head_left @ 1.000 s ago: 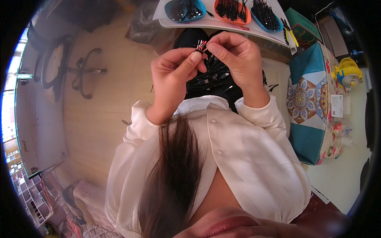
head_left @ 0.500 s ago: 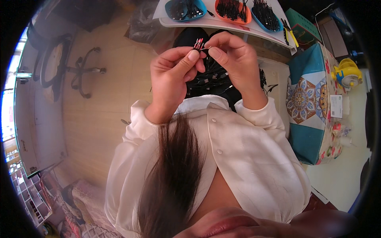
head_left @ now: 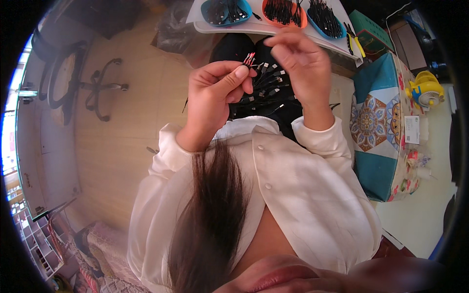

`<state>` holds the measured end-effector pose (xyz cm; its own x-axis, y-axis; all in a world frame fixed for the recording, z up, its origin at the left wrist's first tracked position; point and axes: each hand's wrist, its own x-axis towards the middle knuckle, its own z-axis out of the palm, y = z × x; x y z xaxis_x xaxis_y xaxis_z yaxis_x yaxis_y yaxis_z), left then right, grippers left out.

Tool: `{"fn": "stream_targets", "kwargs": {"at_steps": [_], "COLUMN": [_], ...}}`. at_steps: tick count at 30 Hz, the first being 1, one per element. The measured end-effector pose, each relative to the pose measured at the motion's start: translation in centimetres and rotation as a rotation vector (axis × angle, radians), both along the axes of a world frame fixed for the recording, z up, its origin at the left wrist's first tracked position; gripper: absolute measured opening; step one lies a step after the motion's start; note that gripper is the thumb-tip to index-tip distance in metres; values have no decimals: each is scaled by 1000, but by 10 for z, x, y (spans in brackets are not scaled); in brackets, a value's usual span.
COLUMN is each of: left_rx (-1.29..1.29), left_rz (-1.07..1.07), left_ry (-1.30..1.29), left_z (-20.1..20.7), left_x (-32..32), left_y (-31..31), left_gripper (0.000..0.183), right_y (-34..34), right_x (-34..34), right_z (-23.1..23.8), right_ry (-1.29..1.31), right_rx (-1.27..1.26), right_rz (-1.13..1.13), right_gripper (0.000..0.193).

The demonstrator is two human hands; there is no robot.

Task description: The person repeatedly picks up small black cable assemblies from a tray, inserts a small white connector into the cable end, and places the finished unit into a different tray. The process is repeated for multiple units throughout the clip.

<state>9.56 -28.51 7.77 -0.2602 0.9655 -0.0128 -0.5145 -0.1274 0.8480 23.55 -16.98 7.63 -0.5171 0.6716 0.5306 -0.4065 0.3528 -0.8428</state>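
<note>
My left hand pinches a small bunch of thin black cables between thumb and fingers. Their stripped ends, red and white wires, stick up past the thumb. My right hand is raised apart to the right, somewhat blurred. Its thumb and fingers stand apart, and nothing shows between them. Across my lap, under and between both hands, lies a loose pile of black cables with metal USB plugs.
Ahead on a white table sit a blue tray, an orange tray and another blue tray, all holding black cables. Yellow-handled pliers lie beside them. A patterned box and small yellow fan stand right.
My right hand has let go of the wire at the bunch and moved right, its fingers parting. My left hand still pinches the bunch, almost in place.
</note>
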Motion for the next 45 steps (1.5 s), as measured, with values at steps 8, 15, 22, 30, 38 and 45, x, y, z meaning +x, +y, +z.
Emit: {"fn": "stream_targets", "kwargs": {"at_steps": [8,15,22,30,38,45], "left_rx": [38,122,68,-5,-87,-134], "left_rz": [-244,-154,-154,-118,-99,-139], "left_ry": [-180,42,145,161,215,254], "left_z": [-1,-1,-2,0,-1,-1], "left_x": [-5,2,0,3,-6,-9], "left_y": [-2,-5,-7,-5,-4,-3], "left_gripper": [13,13,14,13,12,12], "right_y": [0,-5,-15,-17,-7,-12], "right_x": [4,5,3,2,7,13], "right_z": [-6,-9,-10,-17,-7,4], "right_ry": [-74,76,-25,5,-160,-448], "right_rx": [-194,-661,-784,-783,-305,254], "right_rz": [328,677,664,679,281,-60], "right_gripper": [16,12,15,21,24,34]}}
